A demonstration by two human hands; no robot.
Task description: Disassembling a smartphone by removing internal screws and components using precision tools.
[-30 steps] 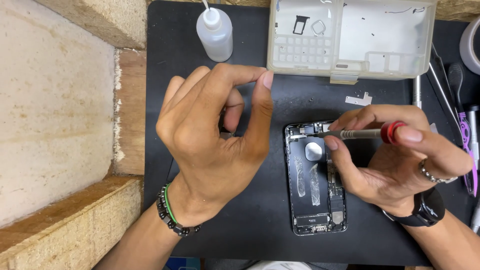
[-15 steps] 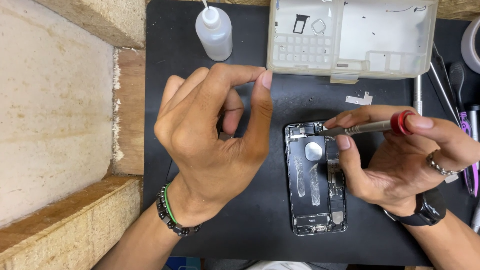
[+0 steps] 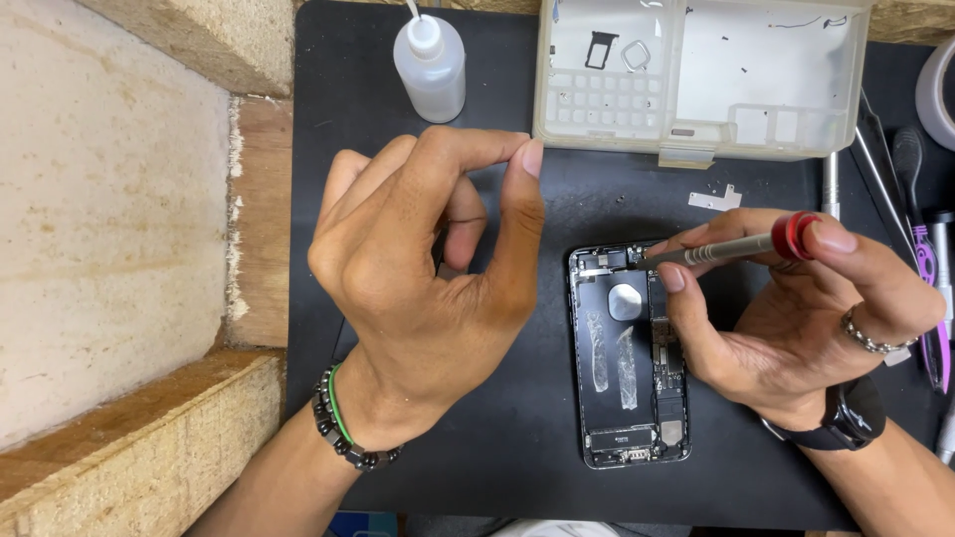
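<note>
An opened dark phone (image 3: 627, 398) lies face down on a black mat (image 3: 497, 467), its inner parts bare. My right hand (image 3: 796, 328) grips a thin metal screwdriver (image 3: 726, 249) with a red cap, one fingertip on the cap. The tip touches the phone's top edge, and the hand's lower fingers rest along the phone's right side. My left hand (image 3: 428, 268) hovers left of the phone with thumb and forefinger pinched together. Nothing shows between them. A beaded bracelet is on that wrist, a dark watch on the right wrist.
A clear plastic parts box (image 3: 696, 129) stands open at the back, with a small squeeze bottle (image 3: 430, 65) to its left. A small metal bracket (image 3: 716, 199) lies on the mat. Tweezers and other tools (image 3: 920, 199) lie along the right edge. Rough wooden blocks (image 3: 119, 447) border the left.
The screwdriver's red cap has risen slightly up and to the right while its tip stays at the phone's top. My left hand has hardly moved.
</note>
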